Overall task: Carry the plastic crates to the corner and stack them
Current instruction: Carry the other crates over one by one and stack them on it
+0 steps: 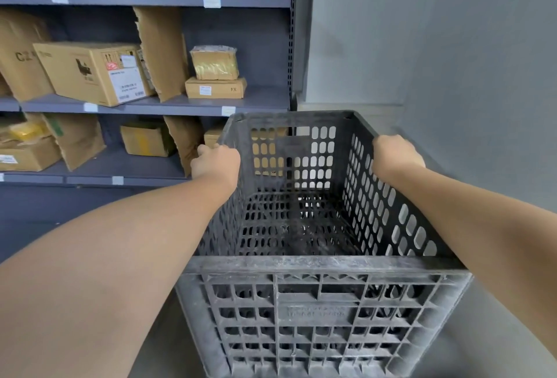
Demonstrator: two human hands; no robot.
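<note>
A dusty dark-grey plastic crate point(316, 257), square and open-topped, fills the lower middle of the view, held up in front of the person. Its near wall is a grid of moulded ribs and small square openings, with a raised line of lettering too worn to read; its side walls and floor are pierced with rows of rounded slots, and pale scuffs streak the rim. The left hand point(215, 163) grips the left rim near the far corner, fingers curled over the outer edge (their tips are hidden behind the wall). The right hand point(396, 154) clamps the right rim likewise, knuckles up, fingers wrapped down the outside and out of sight. Beyond the crate, to the left, stands a blue-grey metal shelving unit point(156, 106) with white tags on its shelf edges, loaded with cardboard boxes. A large box point(93, 71) on the middle shelf bears printed handling symbols and a white shipping label, its text illegible; a carton behind it shows "CZ". A small flat box point(215, 88) carries the letters "PX". To the right rises a plain grey wall point(437, 46).
</note>
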